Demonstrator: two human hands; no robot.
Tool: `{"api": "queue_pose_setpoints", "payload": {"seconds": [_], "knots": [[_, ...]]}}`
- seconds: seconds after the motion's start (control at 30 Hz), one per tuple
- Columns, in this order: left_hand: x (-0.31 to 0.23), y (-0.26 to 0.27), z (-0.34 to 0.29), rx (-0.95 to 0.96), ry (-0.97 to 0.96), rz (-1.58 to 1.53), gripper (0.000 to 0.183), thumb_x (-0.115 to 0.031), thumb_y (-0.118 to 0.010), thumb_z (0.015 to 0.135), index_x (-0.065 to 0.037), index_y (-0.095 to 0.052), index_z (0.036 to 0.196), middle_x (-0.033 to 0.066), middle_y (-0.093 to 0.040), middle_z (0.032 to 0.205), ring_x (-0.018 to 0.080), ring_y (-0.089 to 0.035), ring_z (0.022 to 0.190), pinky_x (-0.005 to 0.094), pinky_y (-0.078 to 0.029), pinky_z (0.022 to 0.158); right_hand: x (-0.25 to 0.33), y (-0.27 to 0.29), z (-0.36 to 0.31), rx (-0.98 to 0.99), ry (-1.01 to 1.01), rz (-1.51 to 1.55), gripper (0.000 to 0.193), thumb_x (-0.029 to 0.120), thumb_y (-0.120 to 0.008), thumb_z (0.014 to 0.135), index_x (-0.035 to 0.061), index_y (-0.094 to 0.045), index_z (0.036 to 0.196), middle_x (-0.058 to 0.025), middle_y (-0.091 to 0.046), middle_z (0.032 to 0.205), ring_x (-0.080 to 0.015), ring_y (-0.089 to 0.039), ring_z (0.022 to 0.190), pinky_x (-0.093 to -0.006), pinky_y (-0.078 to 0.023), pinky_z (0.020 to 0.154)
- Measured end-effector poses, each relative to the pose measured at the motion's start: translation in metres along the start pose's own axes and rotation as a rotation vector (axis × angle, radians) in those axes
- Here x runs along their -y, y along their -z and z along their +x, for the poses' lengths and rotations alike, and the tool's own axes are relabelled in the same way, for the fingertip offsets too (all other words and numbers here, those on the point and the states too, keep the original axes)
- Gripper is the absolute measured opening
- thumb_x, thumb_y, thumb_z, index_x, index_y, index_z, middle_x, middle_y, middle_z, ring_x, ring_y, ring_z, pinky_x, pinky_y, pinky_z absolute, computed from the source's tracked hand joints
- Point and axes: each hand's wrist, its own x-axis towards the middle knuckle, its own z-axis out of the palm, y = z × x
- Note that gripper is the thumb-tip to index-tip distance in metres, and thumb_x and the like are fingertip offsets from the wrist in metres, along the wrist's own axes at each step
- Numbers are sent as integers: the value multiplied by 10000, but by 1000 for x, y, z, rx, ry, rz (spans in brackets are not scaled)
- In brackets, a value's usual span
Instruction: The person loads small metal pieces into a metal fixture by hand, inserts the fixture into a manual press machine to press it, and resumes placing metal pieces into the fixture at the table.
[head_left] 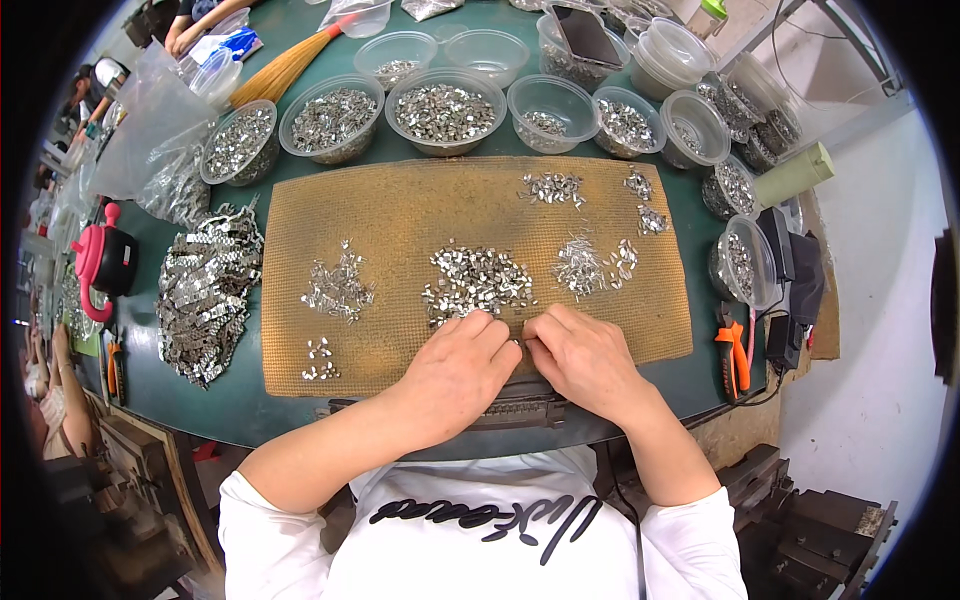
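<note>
My left hand (458, 368) and my right hand (585, 358) rest side by side at the near edge of a brown woven mat (400, 215), fingertips meeting around a tiny metal piece (521, 343). Just beyond my fingers lies a heap of small shiny metal clips (477, 278). Smaller heaps of metal parts sit to the left (338, 287) and to the right (582, 265) on the mat. How each hand grips the piece is mostly hidden by my fingers.
Clear plastic bowls of metal parts (444, 108) line the far and right side of the green table (230, 410). A big pile of metal strips (205, 290) lies left, beside a pink-and-black tool (103, 258). Orange pliers (731, 355) lie at right. Other people work at far left.
</note>
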Motion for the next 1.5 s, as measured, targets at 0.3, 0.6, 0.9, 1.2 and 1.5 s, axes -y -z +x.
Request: {"api": "queue_pose_setpoints", "payload": {"seconds": [0.3,0.6,0.9,1.2,1.5], "knots": [[2,2,-7,-79,1,-84,209,-99,-638,849,-22,-605,1041,120,-555,1022,302,-578,1045,407,-520,924,14,25,-35,83,38,233,106,75,-748,918,67,-694,1009,-56,-721,1041,-292,-694,936,-412,-549,818],[-5,4,-21,-118,120,-213,183,-20,-752,914,-16,-647,1063,128,-656,993,340,-647,971,437,-555,810,12,24,-43,111,92,244,118,80,-771,904,70,-747,1018,-40,-740,1063,-274,-706,978,-410,-548,879],[-7,0,-23,-126,152,-218,202,-15,-763,901,-18,-658,1074,127,-665,987,331,-653,962,428,-565,793,10,-2,-14,-77,2,-27,118,106,-777,904,74,-721,1003,-56,-672,961,-271,-705,875,-399,-588,705],[-7,2,-26,-176,175,-266,240,25,-770,853,-26,-721,1083,102,-672,997,329,-658,966,413,-570,812,6,6,-16,-9,25,26,127,52,-748,910,63,-685,1019,-70,-647,956,-292,-694,904,-422,-583,748],[-12,8,-32,-216,257,-318,172,1,-774,891,-33,-718,1050,106,-691,958,322,-675,945,432,-563,821,6,-3,-20,-79,-2,21,127,66,-754,928,57,-705,1045,-67,-663,997,-287,-697,922,-403,-584,764]]}}
